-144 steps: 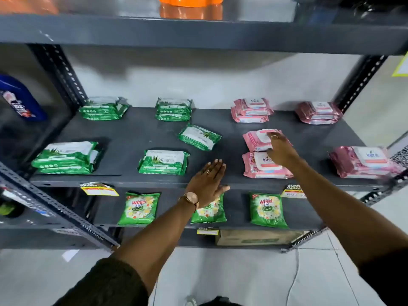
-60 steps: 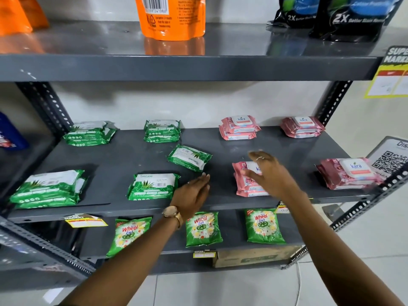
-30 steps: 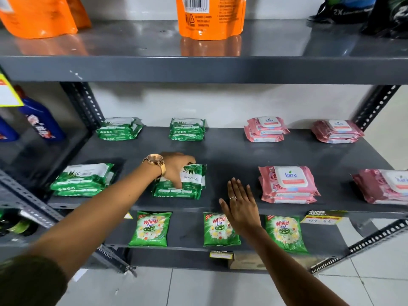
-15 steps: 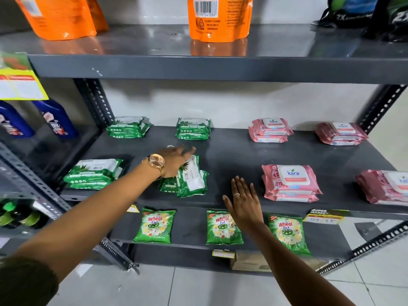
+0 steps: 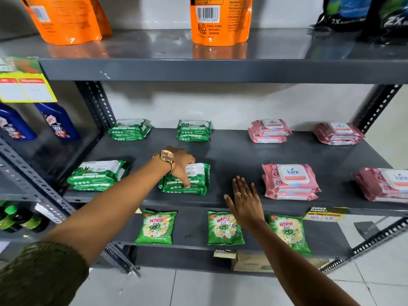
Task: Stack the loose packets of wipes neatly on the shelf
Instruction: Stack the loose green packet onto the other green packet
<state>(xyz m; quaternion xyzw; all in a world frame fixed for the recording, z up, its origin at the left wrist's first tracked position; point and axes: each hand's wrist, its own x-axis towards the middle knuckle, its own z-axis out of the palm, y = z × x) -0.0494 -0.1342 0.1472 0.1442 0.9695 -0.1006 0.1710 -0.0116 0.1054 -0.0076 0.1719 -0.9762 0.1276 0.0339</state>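
Observation:
On the grey middle shelf [image 5: 234, 155] wipes packets lie in small stacks. Green stacks sit at back left [image 5: 130, 130], back middle [image 5: 193, 130] and front left [image 5: 97, 175]. My left hand [image 5: 180, 164] grips the top green packet [image 5: 196, 173] of a front stack, lying flat on the packet under it. Pink stacks stand at the back [image 5: 269, 131], back right [image 5: 337, 133], front [image 5: 290, 182] and far right [image 5: 384, 184]. My right hand [image 5: 245, 202] hovers flat and open over the shelf's front edge, between the green and pink front stacks, holding nothing.
Orange pouches [image 5: 219, 18] and black pouches [image 5: 364, 14] stand on the shelf above. Green Wheel detergent packets [image 5: 156, 227] lie on the shelf below. Blue bottles [image 5: 57, 122] fill the neighbouring rack at left. A perforated upright [image 5: 97, 104] and a price tag [image 5: 324, 214] border the shelf.
My left hand has turned the green packet from tilted on its edge to flat on top of the other green packet. The right hand has stayed at the shelf's front edge.

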